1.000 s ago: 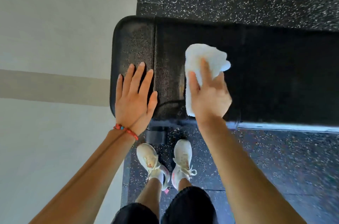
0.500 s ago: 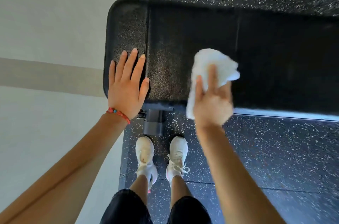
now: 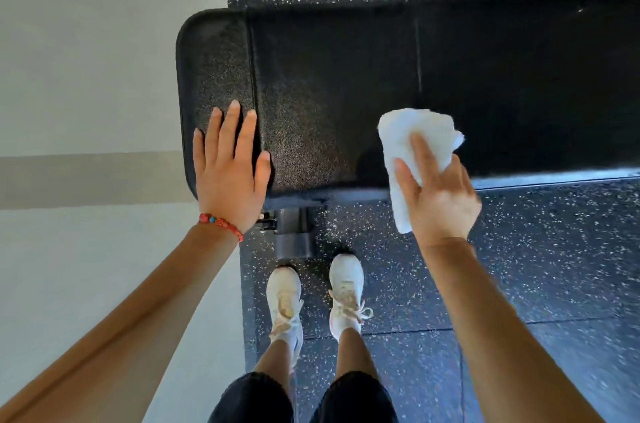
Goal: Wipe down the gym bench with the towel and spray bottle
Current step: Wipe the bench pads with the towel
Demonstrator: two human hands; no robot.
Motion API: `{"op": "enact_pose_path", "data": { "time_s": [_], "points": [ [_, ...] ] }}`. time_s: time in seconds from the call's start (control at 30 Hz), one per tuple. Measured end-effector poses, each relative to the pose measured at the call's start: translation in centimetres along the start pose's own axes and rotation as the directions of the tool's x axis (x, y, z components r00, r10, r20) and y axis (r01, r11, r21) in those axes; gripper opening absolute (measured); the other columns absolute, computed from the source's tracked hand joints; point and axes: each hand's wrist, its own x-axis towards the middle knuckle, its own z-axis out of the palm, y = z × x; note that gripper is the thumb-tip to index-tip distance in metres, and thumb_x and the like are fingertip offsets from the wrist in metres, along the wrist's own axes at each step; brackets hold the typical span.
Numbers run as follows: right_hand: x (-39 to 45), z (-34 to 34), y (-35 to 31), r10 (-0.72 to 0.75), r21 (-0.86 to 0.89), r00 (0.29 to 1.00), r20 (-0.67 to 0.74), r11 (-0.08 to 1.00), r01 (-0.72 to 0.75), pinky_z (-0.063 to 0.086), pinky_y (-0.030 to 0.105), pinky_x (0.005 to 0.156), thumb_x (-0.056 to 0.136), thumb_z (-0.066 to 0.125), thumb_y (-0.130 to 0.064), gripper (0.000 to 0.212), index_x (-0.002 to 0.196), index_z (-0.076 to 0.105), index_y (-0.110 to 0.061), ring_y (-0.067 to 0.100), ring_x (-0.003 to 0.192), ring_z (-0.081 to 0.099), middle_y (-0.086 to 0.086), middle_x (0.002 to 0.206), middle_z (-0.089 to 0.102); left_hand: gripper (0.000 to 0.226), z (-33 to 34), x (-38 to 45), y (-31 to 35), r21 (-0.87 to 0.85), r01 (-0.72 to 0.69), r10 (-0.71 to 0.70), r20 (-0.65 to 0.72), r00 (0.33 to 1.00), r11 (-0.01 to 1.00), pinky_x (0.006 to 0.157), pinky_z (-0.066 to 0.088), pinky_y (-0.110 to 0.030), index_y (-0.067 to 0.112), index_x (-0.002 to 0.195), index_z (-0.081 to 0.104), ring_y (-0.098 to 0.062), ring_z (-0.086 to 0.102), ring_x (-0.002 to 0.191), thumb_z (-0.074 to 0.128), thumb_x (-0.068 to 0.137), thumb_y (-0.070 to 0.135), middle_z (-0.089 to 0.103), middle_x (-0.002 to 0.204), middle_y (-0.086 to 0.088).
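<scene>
The left hand (image 3: 230,173) lies flat, fingers straight and slightly spread, bracing the bench (image 3: 346,83) near its end. Further right, the right hand (image 3: 438,195) pinches the bunched white towel (image 3: 408,131) against the bench's near edge. Best to press evenly and overlap strokes rightward.

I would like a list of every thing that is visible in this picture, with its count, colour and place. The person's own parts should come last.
bench: one, black, across the upper middle.
towel: one, white, bunched, on the bench's near edge under the right hand.
bench foot: one, dark, on the floor below the bench.
rubber floor: black with white specks, around the bench.
pale floor: grey-white with a darker stripe, at left.
shoes: two, white, near the bench foot.
bracelet: one, red, on the left wrist.
left hand: flat on the bench end.
right hand: holds the towel.
</scene>
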Motion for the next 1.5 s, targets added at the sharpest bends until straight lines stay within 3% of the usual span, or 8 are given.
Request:
{"op": "enact_pose_path", "data": {
  "time_s": [0.23, 0.4, 0.6, 0.93, 1.07, 1.2, 1.43, 1.5],
  "points": [
    [0.4, -2.8, -0.5, 0.336, 0.222, 0.919, 0.204, 0.899, -0.378, 0.045, 0.033, 0.036, 0.087, 0.048, -0.042, 0.041, 0.117, 0.063, -0.018, 0.035, 0.052, 0.06, 0.022, 0.088, 0.061, 0.05, -0.7, 0.2, 3.6, -0.046, -0.11, 0.112, 0.023, 0.993, 0.993, 0.11, 0.014, -0.053, 0.009, 0.136, 0.043, -0.035, 0.025, 0.136, 0.036, 0.091, 0.03, 0.037, 0.146, -0.016],
    [3.3, -0.6, 1.6, 0.254, 0.091, 0.94, 0.227, 0.956, -0.28, 0.044, 0.033, 0.04, 0.089, 0.047, -0.042, 0.039, 0.117, 0.06, -0.019, 0.036, 0.065, 0.058, 0.023, 0.083, 0.057, 0.052, 0.9, 1.7, 6.4, 0.02, -0.161, 0.158, 0.09, 0.983, 0.987, 0.109, 0.016, -0.053, 0.012, 0.137, 0.044, -0.034, 0.027, 0.136, 0.035, 0.09, 0.032, 0.037, 0.146, -0.015],
    [13.4, 2.1, 2.3, 0.275, 0.085, 0.877, 0.394, 0.939, -0.333, 0.041, 0.039, 0.072, 0.097, 0.033, -0.046, 0.049, 0.142, 0.031, -0.028, 0.034, 0.107, 0.046, 0.021, 0.123, 0.044, 0.054, 1.8, 2.4, 7.2, 0.102, -0.097, 0.088, 0.087, 0.992, 0.99, 0.109, 0.017, -0.055, 0.013, 0.139, 0.04, -0.035, 0.028, 0.135, 0.036, 0.089, 0.033, 0.036, 0.147, -0.015],
    [15.1, 3.0, 0.8, 0.114, 0.136, 0.899, 0.422, 0.973, -0.187, 0.044, 0.037, 0.068, 0.097, 0.031, -0.046, 0.048, 0.141, 0.034, -0.028, 0.03, 0.1, 0.051, 0.017, 0.119, 0.049, 0.053, 3.1, 5.9, 10.8, 0.075, 0.095, -0.095, 0.001, 0.995, 0.993, 0.109, 0.015, -0.058, 0.012, 0.137, 0.043, -0.038, 0.029, 0.135, 0.037, 0.09, 0.034, 0.038, 0.146, -0.016],
    [15.0, 3.6, 1.6, 0.025, 0.24, 0.951, 0.309, 0.965, -0.104, 0.034, 0.027, 0.047, 0.089, 0.038, -0.044, 0.046, 0.121, 0.06, -0.02, 0.032, 0.07, 0.057, 0.019, 0.088, 0.059, 0.053, 3.3, 5.8, 10.9, 0.107, 0.096, -0.095, -0.015, 0.995, 0.99, 0.11, 0.014, -0.057, 0.012, 0.138, 0.041, -0.038, 0.028, 0.135, 0.036, 0.09, 0.034, 0.037, 0.146, -0.015],
    [15.7, 3.7, 4.2, -0.082, 0.237, 0.928, 0.364, 0.972, -0.007, 0.031, 0.031, 0.053, 0.091, 0.036, -0.047, 0.047, 0.128, 0.054, -0.024, 0.036, 0.08, 0.055, 0.022, 0.098, 0.057, 0.051, 3.2, 5.8, 11.4, 0.117, 0.067, -0.061, -0.051, 0.997, 0.991, 0.109, 0.017, -0.057, 0.009, 0.136, 0.043, -0.038, 0.029, 0.134, 0.038, 0.09, 0.03, 0.039, 0.144, -0.017],
    [18.8, 3.7, 11.6, 0.307, 0.039, 0.85, 0.428, 0.933, -0.357, 0.03, 0.035, 0.067, 0.096, 0.032, -0.049, 0.047, 0.138, 0.037, -0.029, 0.035, 0.108, 0.045, 0.022, 0.123, 0.046, 0.051, 3.8, 7.8, 15.6, 0.08, -0.075, 0.075, 0.001, 0.997, 0.994, 0.11, 0.016, -0.053, 0.011, 0.136, 0.045, -0.035, 0.029, 0.135, 0.039, 0.091, 0.033, 0.038, 0.146, -0.014],
    [18.7, 3.8, 9.4, 0.304, 0.044, 0.853, 0.425, 0.934, -0.354, 0.03, 0.034, 0.066, 0.097, 0.031, -0.047, 0.046, 0.139, 0.036, -0.028, 0.034, 0.107, 0.046, 0.02, 0.124, 0.045, 0.051, 4.4, 8.1, 16.6, 0.072, -0.079, 0.077, 0.033, 0.996, 0.994, 0.11, 0.015, -0.053, 0.012, 0.137, 0.043, -0.034, 0.028, 0.136, 0.038, 0.091, 0.033, 0.037, 0.147, -0.013]
  ]
}}
